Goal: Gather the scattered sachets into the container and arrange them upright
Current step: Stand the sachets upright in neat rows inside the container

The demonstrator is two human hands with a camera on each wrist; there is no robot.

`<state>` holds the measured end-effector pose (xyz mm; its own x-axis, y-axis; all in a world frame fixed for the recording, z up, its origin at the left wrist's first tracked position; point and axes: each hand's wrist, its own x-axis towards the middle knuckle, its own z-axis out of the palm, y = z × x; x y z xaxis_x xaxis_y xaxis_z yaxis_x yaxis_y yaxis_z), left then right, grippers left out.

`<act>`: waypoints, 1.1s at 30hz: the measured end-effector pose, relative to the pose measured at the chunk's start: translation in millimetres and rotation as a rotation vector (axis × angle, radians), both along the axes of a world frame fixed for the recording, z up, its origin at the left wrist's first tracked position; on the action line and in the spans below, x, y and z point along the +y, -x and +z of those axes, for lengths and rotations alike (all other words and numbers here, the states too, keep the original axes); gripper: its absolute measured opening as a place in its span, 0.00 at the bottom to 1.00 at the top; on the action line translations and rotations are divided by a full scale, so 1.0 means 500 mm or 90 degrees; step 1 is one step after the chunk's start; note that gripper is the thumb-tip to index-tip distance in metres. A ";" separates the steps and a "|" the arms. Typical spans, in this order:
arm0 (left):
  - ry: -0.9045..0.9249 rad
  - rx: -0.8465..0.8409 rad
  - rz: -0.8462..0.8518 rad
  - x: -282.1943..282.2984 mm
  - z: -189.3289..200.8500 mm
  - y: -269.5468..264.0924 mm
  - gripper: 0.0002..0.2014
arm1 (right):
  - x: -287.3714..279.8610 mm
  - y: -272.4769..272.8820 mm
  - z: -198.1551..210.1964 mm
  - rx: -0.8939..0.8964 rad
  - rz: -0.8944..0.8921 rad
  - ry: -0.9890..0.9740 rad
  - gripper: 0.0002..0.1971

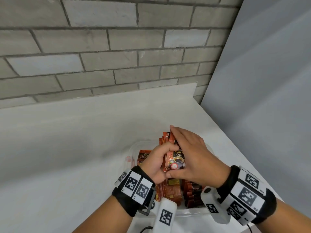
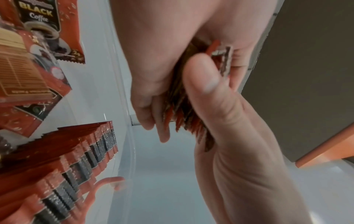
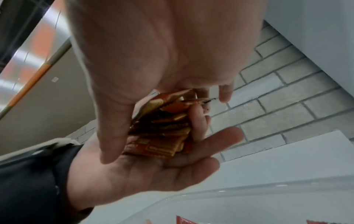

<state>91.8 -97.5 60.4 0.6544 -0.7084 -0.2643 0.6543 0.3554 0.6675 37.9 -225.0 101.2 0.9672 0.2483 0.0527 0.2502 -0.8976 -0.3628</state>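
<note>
Above the clear container (image 1: 190, 213), both hands' fingers curled round one bundle of sachets (image 1: 175, 158): the left hand (image 1: 155, 163) gripped it from the left, the right hand (image 1: 193, 157) clasped it between thumb and fingers. Beneath them, more sachets (image 1: 193, 194) stood packed in rows inside the container on the white counter (image 1: 75, 157).

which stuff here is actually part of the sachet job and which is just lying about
Part of the job:
- bundle of sachets, held between left hand and right hand
- clear container
- sachets standing in the container

Just there:
- white counter
- brick wall
- wrist bands with markers
</note>
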 end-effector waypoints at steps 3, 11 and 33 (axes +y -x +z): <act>0.015 0.007 -0.002 0.001 0.003 -0.003 0.05 | -0.004 0.000 -0.001 -0.011 0.006 -0.024 0.58; 0.076 0.015 -0.037 -0.007 -0.002 -0.003 0.13 | -0.016 0.003 -0.007 0.004 -0.007 -0.094 0.56; 0.065 -0.034 -0.068 -0.033 -0.013 -0.014 0.33 | -0.038 0.004 -0.030 0.049 -0.085 -0.238 0.50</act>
<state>98.9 -114.1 53.9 0.5854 -0.7960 -0.1542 0.6566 0.3539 0.6660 36.0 -244.0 86.3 0.9943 0.0984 0.0420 0.1005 -0.7235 -0.6830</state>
